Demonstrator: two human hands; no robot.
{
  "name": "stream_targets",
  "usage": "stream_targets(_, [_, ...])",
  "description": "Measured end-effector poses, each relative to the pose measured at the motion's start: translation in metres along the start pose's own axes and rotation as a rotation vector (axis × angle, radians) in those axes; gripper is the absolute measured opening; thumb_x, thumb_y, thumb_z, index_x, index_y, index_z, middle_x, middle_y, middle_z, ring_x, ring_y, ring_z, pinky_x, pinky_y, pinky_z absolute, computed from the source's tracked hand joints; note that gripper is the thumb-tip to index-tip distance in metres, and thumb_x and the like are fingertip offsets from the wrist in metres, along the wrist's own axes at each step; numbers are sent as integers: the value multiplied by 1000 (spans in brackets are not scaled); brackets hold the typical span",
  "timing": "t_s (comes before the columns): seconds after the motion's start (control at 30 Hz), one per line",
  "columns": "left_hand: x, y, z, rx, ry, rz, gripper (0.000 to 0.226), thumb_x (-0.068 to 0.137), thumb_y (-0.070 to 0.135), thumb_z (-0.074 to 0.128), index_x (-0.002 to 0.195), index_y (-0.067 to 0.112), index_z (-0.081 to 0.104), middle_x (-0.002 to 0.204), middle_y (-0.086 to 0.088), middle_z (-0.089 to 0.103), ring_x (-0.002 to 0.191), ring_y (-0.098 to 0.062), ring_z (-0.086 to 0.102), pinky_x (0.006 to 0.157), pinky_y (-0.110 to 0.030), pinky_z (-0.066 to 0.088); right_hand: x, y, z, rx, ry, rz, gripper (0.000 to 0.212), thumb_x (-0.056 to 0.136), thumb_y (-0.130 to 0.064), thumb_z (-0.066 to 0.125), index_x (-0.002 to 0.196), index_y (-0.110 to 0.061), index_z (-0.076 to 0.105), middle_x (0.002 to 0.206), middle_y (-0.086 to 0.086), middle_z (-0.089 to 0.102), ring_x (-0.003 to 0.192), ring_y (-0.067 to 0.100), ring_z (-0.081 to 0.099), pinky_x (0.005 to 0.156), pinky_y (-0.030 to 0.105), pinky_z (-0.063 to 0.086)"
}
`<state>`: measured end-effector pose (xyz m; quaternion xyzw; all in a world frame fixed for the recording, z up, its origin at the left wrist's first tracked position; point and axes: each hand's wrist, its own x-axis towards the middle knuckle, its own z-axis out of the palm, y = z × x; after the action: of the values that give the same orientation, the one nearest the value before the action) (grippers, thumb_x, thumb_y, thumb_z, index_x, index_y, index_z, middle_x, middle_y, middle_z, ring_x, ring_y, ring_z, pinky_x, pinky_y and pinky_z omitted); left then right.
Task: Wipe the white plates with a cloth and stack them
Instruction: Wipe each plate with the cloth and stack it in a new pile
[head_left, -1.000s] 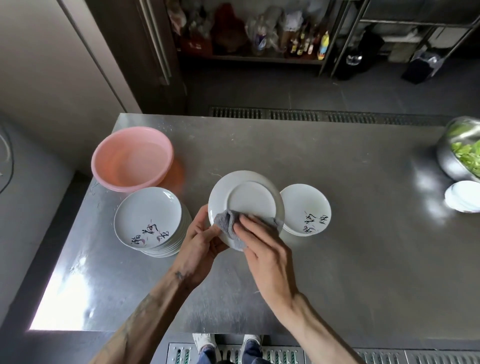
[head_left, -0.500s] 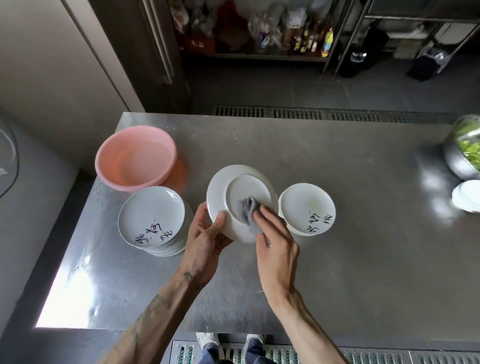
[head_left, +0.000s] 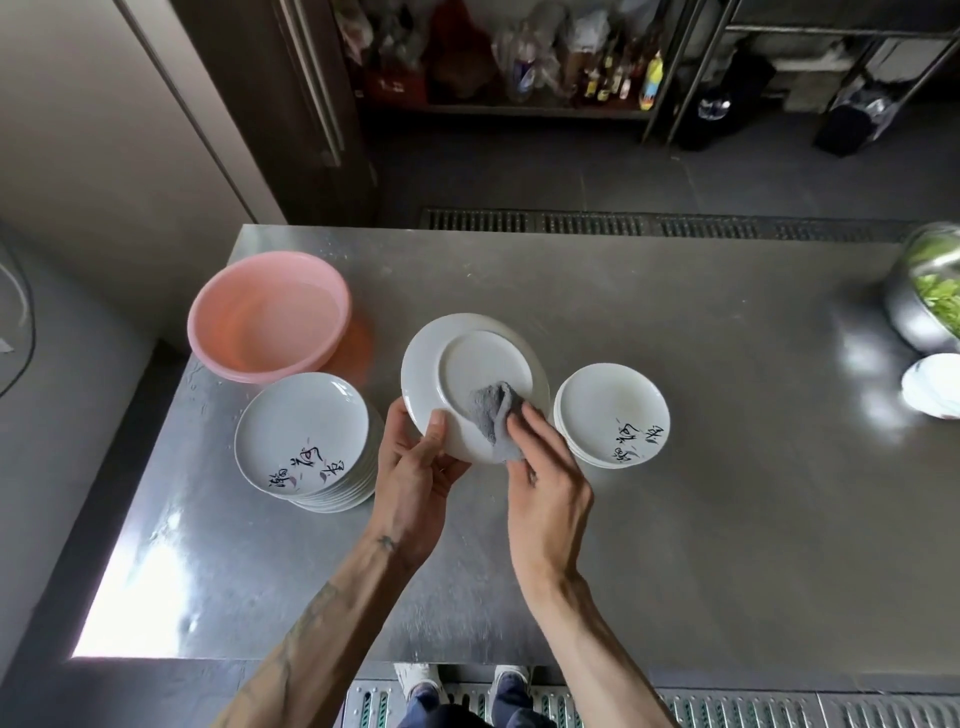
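The person held one white plate (head_left: 467, 353) up over the counter (head_left: 675, 519), just to the right of the pink tub (head_left: 267, 322). The plate's back faced up, so the round ring on its bottom showed. The left hand (head_left: 415, 467) gripped the plate at its near edge, with the thumb (head_left: 436, 423) lying on the back. The right hand (head_left: 545, 467) held the grey cloth (head_left: 491, 415) bunched under its fingers and pressed it on the plate.

A second before, the cloth was down at the near edge of the plate, between the two hands. Then it slid up into the middle of the ring. Now it sat at the near side of the ring, a little to the right. The plate had also tipped and turned a bit in the left hand. So the cloth was going round the back of the plate, and the rubbing was not over yet.

A tall pile of plates (head_left: 301, 431) stood right in front of the pink tub, on the person's side of it. A short pile (head_left: 610, 410) stood farther right of the tub, just past the held plate. The short pile was probably the wiped one (that is only a guess from how low it was). If so, most plates still waited, and this one looked set to go onto the short pile next.
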<state>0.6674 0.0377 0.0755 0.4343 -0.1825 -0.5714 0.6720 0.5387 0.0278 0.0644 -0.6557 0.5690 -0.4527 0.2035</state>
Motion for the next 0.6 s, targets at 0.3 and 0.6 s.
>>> stream_targets(0.3, [2,6,-10,59,-11,-59,32,105,16,54,138,15,55,134,-10,63,115,-21,64,85,-36,59,26,19,-18,14,-8,13,47,81,16,69,119,-11,76,133,-4,68,121,7,64,107,21,46])
stream_targets(0.6, [-3,20,-26,162,-206,-168,39,102,21,57,140,16,55,133,-11,64,114,-24,66,85,-41,59,113,1,-24,-15,-210,6,47,83,8,60,116,-19,78,125,-10,72,112,5,66,99,24,51])
